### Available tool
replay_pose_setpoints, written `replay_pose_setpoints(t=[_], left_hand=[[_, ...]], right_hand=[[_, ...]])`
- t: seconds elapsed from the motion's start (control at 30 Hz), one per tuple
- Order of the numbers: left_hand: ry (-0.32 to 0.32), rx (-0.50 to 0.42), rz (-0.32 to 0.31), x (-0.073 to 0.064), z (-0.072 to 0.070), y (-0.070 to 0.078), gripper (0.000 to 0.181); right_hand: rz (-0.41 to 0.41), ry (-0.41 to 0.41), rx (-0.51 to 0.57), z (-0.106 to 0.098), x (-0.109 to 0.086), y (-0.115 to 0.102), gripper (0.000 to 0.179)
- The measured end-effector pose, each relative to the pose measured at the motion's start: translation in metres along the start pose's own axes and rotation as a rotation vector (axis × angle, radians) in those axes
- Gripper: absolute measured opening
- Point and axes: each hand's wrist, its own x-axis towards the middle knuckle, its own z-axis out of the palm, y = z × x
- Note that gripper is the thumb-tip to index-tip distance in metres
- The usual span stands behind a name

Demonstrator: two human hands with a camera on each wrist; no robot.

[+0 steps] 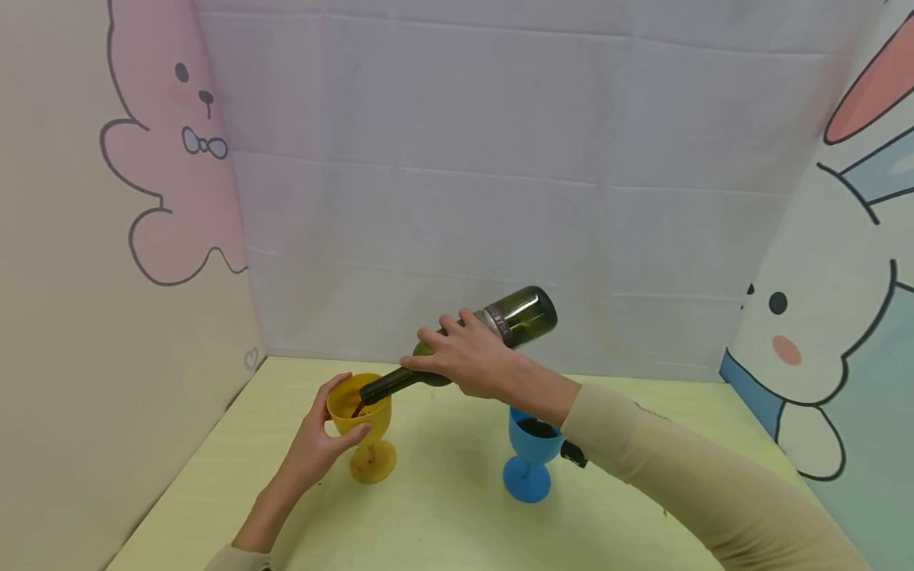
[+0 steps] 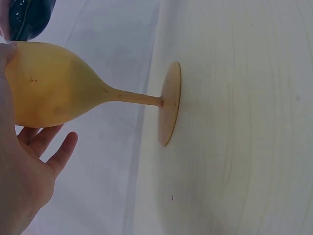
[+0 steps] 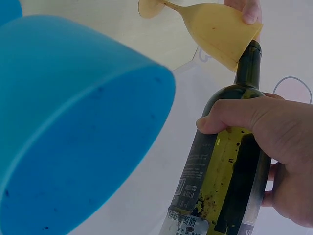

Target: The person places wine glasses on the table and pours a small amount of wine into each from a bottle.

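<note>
My right hand (image 1: pixel 467 357) grips a green glass wine bottle (image 1: pixel 531 313) round its body near the shoulder. The bottle is tilted neck-down to the left, its mouth over the rim of a yellow goblet (image 1: pixel 373 428). A thin stream of dark red liquid (image 1: pixel 359 408) runs from the mouth into the goblet. My left hand (image 1: pixel 314 436) holds the goblet's bowl between thumb and fingers. In the left wrist view the yellow goblet (image 2: pixel 58 88) stands with its round foot (image 2: pixel 169 104) at the table. The bottle's label (image 3: pixel 193 223) shows below the right hand in the right wrist view.
A blue goblet (image 1: pixel 531 444) with dark liquid in it stands right of the yellow one, under my right forearm. A small dark object (image 1: pixel 574 454) shows beside it. Behind the pale yellow table (image 1: pixel 443 515) hangs a white cloth (image 1: pixel 457 198); printed side walls flank it.
</note>
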Motion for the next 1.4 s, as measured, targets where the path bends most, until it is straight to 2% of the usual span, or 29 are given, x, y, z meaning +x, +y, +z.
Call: replay_pose_setpoints(t=[0.27, 0.63, 1.4], left_hand=[[-0.006, -0.003, -0.004, 0.0, -0.001, 0.0, 0.079], [-0.001, 0.007, 0.01, 0.002, -0.002, 0.0, 0.079], [0.003, 0.023, 0.021, 0.003, -0.001, -0.001, 0.078]], right_hand=[[-0.007, -0.016, -0.002, -0.004, 0.002, 0.0, 0.074], [-0.023, 0.026, -0.045, -0.006, 0.002, 0.001, 0.069], [-0.048, -0.011, -0.117, -0.016, 0.008, -0.001, 0.072]])
